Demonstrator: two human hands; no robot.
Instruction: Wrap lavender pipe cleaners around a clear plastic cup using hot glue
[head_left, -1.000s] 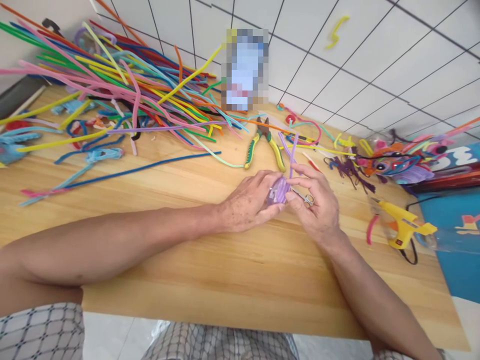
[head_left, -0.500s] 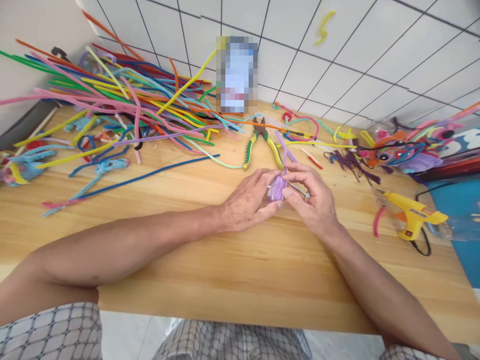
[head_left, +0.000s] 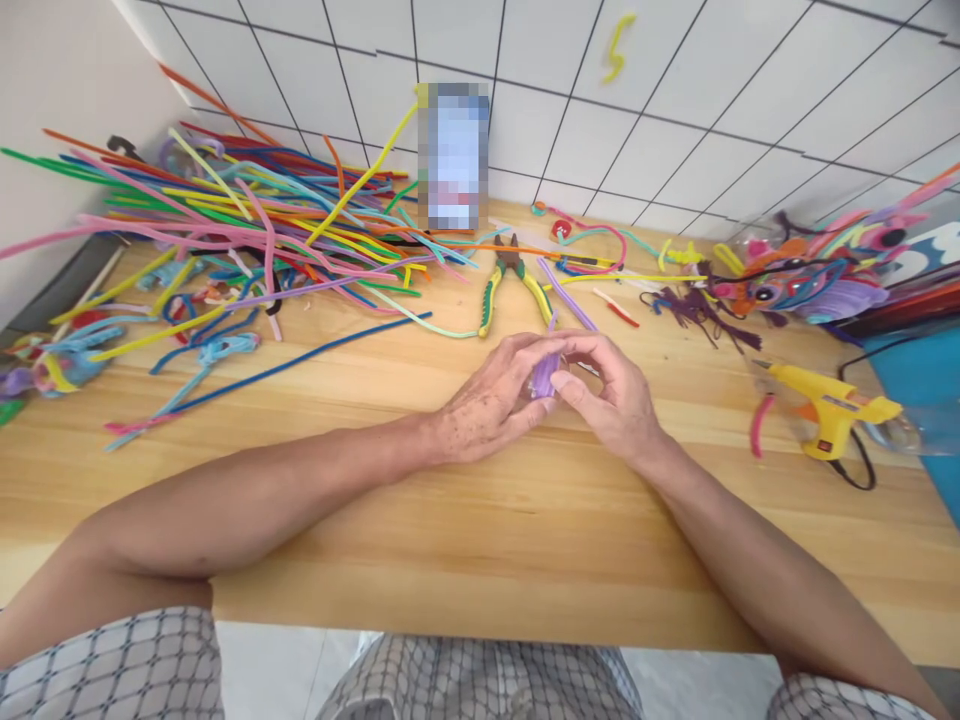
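Purple fuzzy material, wound into a small bundle [head_left: 545, 376], sits between your two hands, just on your side of the pliers [head_left: 512, 257]. Your left hand [head_left: 489, 400] cups it, fingers close together above and thumb below. Your right hand [head_left: 611, 395] curves in from the other side, its thumb pressed to the bundle and its forefinger arched over the top; you cannot tell from here what its other fingertips pinch. Both hands cover much of the bundle.

The pliers lie with yellow-and-green handles spread towards you, one handle end just beyond your fingers. Beside them on the right, a loose purple stem [head_left: 571, 298] slants towards your right hand. Left of the pliers spreads a big heap of coloured fuzzy stems [head_left: 247, 215], and a long blue stem [head_left: 322, 354] lies in front of that heap. Behind the pliers stands an upright panel [head_left: 454, 150], pixelated past reading. Well right of the pliers are a dark purple tangle [head_left: 703, 318], a multicoloured fuzzy figure [head_left: 806, 280] and, nearer you, a yellow glue gun [head_left: 825, 403].
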